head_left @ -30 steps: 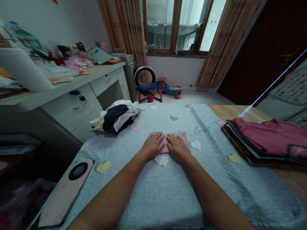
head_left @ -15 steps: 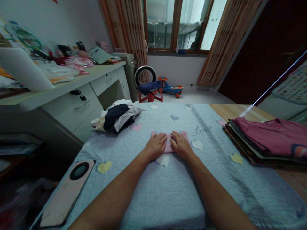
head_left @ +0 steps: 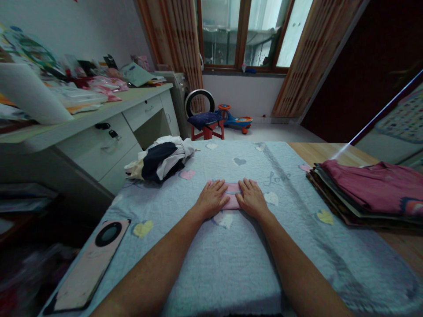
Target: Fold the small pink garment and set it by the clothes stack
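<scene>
A small folded pink cloth lies on a pale blue quilted blanket with heart patches. My left hand rests flat on the cloth's left half, fingers spread. My right hand presses flat on its right half. Only a strip of pink shows between and just beyond my fingers. Neither hand grips anything.
A loose heap of dark and white clothes sits at the blanket's far left. A stack of folded garments topped with maroon lies on the right. A phone lies near left. A cluttered desk stands left; stool and toy car beyond.
My hands have slid slightly apart and forward over the pink cloth, leaving more of its middle showing. The cloth stays in the same spot.
</scene>
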The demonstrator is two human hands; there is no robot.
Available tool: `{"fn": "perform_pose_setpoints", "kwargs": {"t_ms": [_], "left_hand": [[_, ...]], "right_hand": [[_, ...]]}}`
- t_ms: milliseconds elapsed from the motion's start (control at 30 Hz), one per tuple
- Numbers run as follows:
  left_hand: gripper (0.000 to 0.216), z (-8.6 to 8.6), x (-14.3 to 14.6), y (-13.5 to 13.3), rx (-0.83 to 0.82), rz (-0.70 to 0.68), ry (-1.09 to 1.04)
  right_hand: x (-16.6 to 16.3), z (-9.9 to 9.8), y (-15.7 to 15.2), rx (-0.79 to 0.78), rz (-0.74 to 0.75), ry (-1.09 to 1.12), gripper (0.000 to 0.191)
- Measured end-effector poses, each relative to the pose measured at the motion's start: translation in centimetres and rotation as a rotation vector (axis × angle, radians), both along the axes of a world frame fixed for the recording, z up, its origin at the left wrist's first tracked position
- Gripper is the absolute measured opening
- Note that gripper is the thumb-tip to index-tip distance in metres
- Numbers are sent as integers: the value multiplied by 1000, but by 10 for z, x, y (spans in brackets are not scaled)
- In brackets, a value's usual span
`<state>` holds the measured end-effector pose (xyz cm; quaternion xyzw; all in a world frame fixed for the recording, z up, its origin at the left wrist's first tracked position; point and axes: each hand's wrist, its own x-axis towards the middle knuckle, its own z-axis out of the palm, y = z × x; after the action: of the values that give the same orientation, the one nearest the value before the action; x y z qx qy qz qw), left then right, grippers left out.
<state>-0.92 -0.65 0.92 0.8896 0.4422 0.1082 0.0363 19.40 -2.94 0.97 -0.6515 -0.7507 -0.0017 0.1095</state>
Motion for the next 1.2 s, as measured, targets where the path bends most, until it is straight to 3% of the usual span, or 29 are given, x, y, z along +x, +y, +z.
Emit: {"fn": "perform_pose_setpoints", "kwargs": {"t_ms": [267, 433, 700, 1000, 1200], "left_hand": [[47, -1, 0, -1, 33, 12, -29], [49, -3, 0, 1, 13, 12, -12], [42, 7, 4, -6, 85, 5, -56], [49, -4, 5, -6, -5, -19, -2], [45, -2, 2, -4, 17, -22, -66]], "right_hand": [[1, 8, -2, 163, 135, 240, 40], [0, 5, -3, 61, 164, 196, 38], [1, 5, -4, 7, 155, 173, 44], [-5, 1, -7, -64, 118, 0, 55], [-3, 2, -5, -52, 119, 79, 57]]}}
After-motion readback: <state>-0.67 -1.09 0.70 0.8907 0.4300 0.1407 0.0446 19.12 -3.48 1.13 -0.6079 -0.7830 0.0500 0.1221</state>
